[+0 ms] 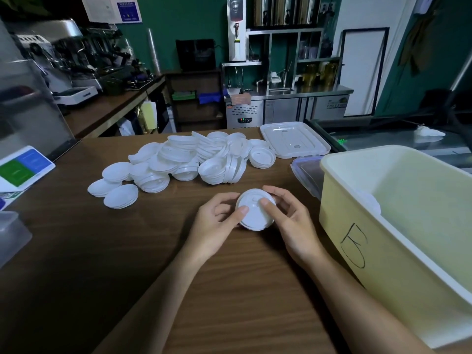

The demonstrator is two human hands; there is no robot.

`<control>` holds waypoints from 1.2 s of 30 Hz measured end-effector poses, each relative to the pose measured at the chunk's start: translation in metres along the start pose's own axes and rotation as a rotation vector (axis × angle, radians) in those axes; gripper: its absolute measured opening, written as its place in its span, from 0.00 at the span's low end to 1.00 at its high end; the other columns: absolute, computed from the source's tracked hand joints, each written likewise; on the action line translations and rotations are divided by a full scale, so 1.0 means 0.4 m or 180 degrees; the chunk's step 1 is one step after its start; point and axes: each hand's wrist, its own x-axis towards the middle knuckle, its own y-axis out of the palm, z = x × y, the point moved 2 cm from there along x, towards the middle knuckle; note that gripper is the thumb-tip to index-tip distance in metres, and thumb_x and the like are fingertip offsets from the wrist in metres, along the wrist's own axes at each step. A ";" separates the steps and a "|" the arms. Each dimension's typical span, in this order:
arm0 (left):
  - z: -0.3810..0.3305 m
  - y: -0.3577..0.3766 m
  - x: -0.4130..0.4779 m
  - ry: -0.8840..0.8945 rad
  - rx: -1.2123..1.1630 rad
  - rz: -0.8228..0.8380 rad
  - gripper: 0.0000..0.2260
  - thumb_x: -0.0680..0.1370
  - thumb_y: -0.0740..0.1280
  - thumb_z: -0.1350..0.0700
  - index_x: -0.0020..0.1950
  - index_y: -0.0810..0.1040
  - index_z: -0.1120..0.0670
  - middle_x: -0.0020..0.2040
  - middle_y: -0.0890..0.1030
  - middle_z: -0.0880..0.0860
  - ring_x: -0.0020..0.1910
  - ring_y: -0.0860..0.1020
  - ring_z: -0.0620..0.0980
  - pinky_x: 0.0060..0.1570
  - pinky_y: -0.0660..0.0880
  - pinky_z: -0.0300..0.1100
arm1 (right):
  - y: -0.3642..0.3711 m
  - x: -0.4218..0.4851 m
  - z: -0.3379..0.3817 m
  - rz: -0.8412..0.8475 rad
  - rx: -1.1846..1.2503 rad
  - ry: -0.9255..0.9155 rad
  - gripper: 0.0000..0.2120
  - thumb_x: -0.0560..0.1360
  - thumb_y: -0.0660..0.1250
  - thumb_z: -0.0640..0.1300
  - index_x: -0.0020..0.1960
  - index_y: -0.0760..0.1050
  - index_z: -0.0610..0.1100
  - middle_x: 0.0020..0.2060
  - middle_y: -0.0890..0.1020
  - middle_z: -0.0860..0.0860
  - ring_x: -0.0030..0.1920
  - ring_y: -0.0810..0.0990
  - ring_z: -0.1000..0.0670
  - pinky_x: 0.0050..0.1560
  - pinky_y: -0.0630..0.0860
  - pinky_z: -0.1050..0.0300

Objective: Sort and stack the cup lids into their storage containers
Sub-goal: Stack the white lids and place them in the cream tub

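Note:
A short stack of white cup lids (254, 213) sits low over the wooden table (127, 251), held between both hands. My left hand (217, 226) grips its left side with the thumb on top. My right hand (288, 218) grips the right side, thumb also on top. Behind them lies a big loose heap of white lids (189, 159), some flat ones (120, 196) spread at its left. A large cream storage container (398, 226) with a hand-drawn mark stands at the right; a few white lids (370, 200) show inside it.
The container's white cover (293, 141) lies at the table's back right, a clear lidded box (306, 175) beside the cream container. A blue and green card (23, 167) and a translucent box (10, 233) sit at the left edge. Café counters stand beyond.

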 end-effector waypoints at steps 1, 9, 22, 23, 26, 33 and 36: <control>-0.002 -0.001 -0.001 0.0000 -0.0048 0.0029 0.15 0.78 0.75 0.57 0.64 0.81 0.53 0.49 0.87 0.57 0.51 0.86 0.53 0.57 0.82 0.50 | 0.000 0.001 0.000 0.0007 -0.0018 0.0017 0.17 0.75 0.74 0.50 0.63 0.82 0.49 0.56 0.86 0.48 0.61 0.83 0.48 0.65 0.78 0.47; 0.009 -0.009 0.006 -0.0241 -0.0523 0.0067 0.18 0.76 0.77 0.55 0.66 0.83 0.53 0.58 0.86 0.57 0.62 0.83 0.52 0.61 0.81 0.49 | -0.001 0.002 -0.004 0.0029 -0.0006 0.0050 0.21 0.72 0.77 0.55 0.63 0.82 0.50 0.55 0.87 0.48 0.58 0.85 0.47 0.65 0.79 0.41; 0.004 -0.002 0.004 -0.0045 -0.0299 -0.0149 0.12 0.76 0.76 0.59 0.60 0.84 0.53 0.50 0.88 0.55 0.53 0.86 0.52 0.54 0.81 0.43 | -0.005 0.004 -0.011 0.0066 0.0221 0.0116 0.18 0.74 0.75 0.47 0.62 0.81 0.44 0.52 0.87 0.41 0.53 0.85 0.48 0.58 0.78 0.48; 0.003 -0.002 0.004 -0.0035 -0.0317 -0.0168 0.11 0.76 0.76 0.58 0.59 0.84 0.53 0.50 0.88 0.54 0.52 0.86 0.51 0.51 0.81 0.41 | -0.006 0.004 -0.011 0.0060 0.0237 0.0113 0.18 0.74 0.74 0.47 0.62 0.81 0.44 0.52 0.87 0.41 0.53 0.85 0.48 0.58 0.78 0.48; -0.001 -0.001 0.005 0.0043 -0.0343 -0.0191 0.10 0.76 0.77 0.56 0.56 0.85 0.54 0.51 0.88 0.53 0.54 0.85 0.49 0.50 0.80 0.39 | -0.007 0.002 -0.013 0.0072 0.0220 0.0078 0.17 0.74 0.74 0.46 0.61 0.82 0.43 0.51 0.87 0.42 0.52 0.85 0.48 0.58 0.79 0.49; 0.003 -0.007 0.019 0.0379 0.0107 -0.0142 0.08 0.78 0.75 0.55 0.57 0.84 0.53 0.53 0.87 0.48 0.56 0.85 0.48 0.57 0.80 0.43 | -0.008 0.004 -0.017 0.0024 0.0075 0.0064 0.12 0.78 0.75 0.42 0.61 0.82 0.45 0.51 0.88 0.45 0.52 0.85 0.49 0.58 0.79 0.49; 0.008 -0.025 0.041 0.0842 0.1051 -0.0325 0.11 0.82 0.70 0.49 0.63 0.82 0.49 0.57 0.85 0.43 0.58 0.82 0.42 0.60 0.78 0.42 | -0.007 0.008 -0.020 -0.0216 0.0043 0.0055 0.15 0.75 0.75 0.48 0.60 0.82 0.47 0.54 0.87 0.47 0.55 0.85 0.49 0.58 0.79 0.50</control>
